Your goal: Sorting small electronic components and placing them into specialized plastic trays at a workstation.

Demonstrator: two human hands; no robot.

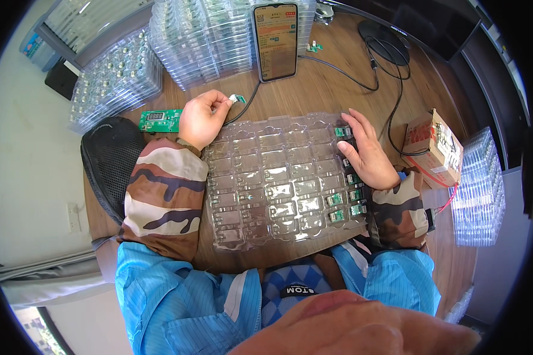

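Note:
My left hand [204, 118] is raised near the tray's far left corner, finger and thumb pinched on a small green circuit board [238, 99] with a white part. In front of me lies a clear plastic tray [260, 177] with rows of moulded pockets. Small green boards [357, 209] sit in pockets along its right side. My right hand [367, 151] rests at the tray's right edge, fingers stretched out and thumb apart, partly covering that column. Beside my left wrist is a larger green board with a digit display [156, 116].
A phone [276, 44] stands upright behind the tray. Stacked clear trays [204, 41] rise at the back, with more at left [115, 74] and right [479, 189]. A cardboard box [433, 148], black cables [343, 76] and a black mesh item [112, 165] flank the work area.

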